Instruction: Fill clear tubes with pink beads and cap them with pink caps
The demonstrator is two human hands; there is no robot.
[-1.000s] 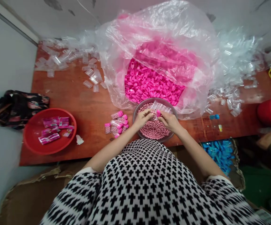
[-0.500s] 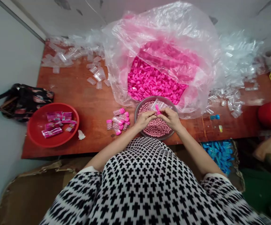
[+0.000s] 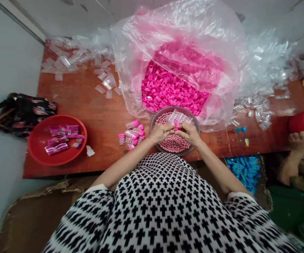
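Note:
Over a grey bowl (image 3: 152,130) of pink beads (image 3: 173,144), my left hand (image 3: 161,133) and my right hand (image 3: 188,133) meet with fingers closed on one small pink plastic cap (image 3: 176,123). The cap stands up between the fingertips of both hands. Clear plastic containers (image 3: 183,118) lie on the beads just beyond my fingers. Left of the bowl is a small pile of bead-filled containers with pink caps (image 3: 133,134). Behind the bowl, a large clear plastic bag (image 3: 131,77) lies open, with a heap of pink caps (image 3: 167,89) in it.
On the left stand a red basin (image 3: 33,151) with pink packets and a dark handbag (image 3: 22,112). Clear containers lie scattered at the back left (image 3: 70,63) and right (image 3: 262,84). Blue pieces (image 3: 244,172) fill a box below the right edge. A co-worker's hand (image 3: 299,142) is by a red bucket (image 3: 296,123).
The pink cap, tilted before, now stands more upright between my fingertips. My hands stay over the bowl. The co-worker's hand at the right has come further into view, and the whole view has shifted slightly.

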